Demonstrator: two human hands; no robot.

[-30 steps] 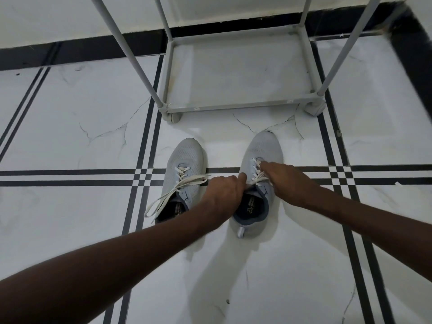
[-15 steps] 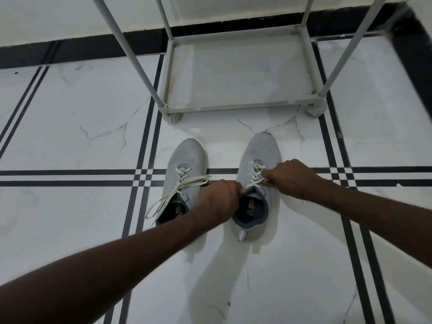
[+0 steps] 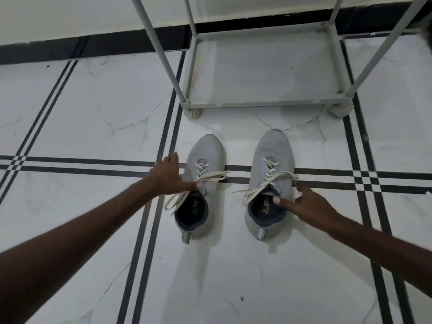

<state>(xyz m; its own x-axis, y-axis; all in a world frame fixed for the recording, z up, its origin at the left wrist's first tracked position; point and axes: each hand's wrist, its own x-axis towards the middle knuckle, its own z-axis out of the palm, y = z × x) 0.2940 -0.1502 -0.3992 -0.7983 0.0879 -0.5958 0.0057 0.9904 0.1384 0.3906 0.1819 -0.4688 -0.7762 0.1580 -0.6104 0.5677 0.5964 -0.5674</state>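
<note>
Two grey knit sneakers with cream laces stand side by side on the floor, toes pointing away from me. My left hand (image 3: 167, 176) lies along the outer side of the left sneaker (image 3: 205, 155). Its fingers are straight and its thumb touches the lace at the collar. My right hand (image 3: 306, 204) is at the outer side of the right sneaker (image 3: 272, 148), thumb tip on the collar rim and fingers spread beside the shoe. Both sneakers rest flat on the floor, with loose lace ends trailing to the left.
A grey metal rack (image 3: 257, 105) with thin poles and small feet stands just beyond the toes, against a white wall with a black skirting. The floor (image 3: 233, 277) is white marble tile with black stripe lines.
Both hands have left the right sneaker's laces and moved apart. The left hand went over to the left sneaker, the right hand to the right sneaker's outer side.
</note>
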